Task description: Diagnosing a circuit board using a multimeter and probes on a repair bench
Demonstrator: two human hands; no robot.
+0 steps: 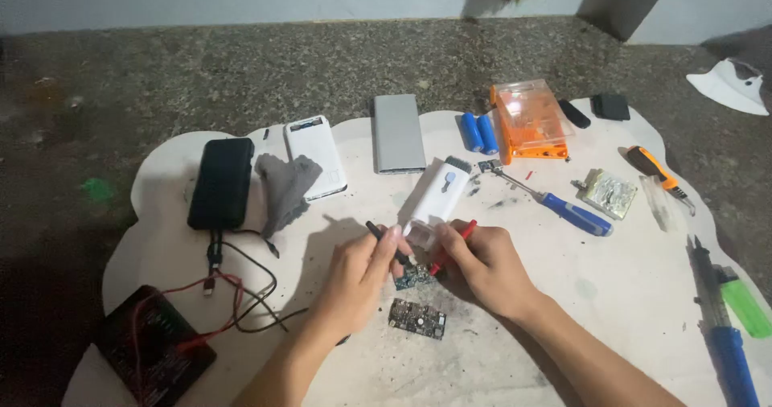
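Note:
My left hand [360, 272] grips a black test probe [379, 233], its tip angled down toward a small circuit board [415, 277] between my hands. My right hand [480, 265] holds a red test probe [455, 241] pointed at the same board. A second small circuit board [417, 318] lies just below, near my wrists. A white and grey case [437, 195] lies tilted directly behind my fingers. Red and black leads [241, 290] run left to a dark meter [154, 351] at the lower left.
On the white mat [611, 286] lie a black power bank [222, 182], grey cloth [283, 187], white power bank [315, 156], silver power bank [398, 133], two blue cells [479, 132], orange box [529, 121], blue screwdriver [563, 206], soldering iron [724, 326] and green lighter [744, 304].

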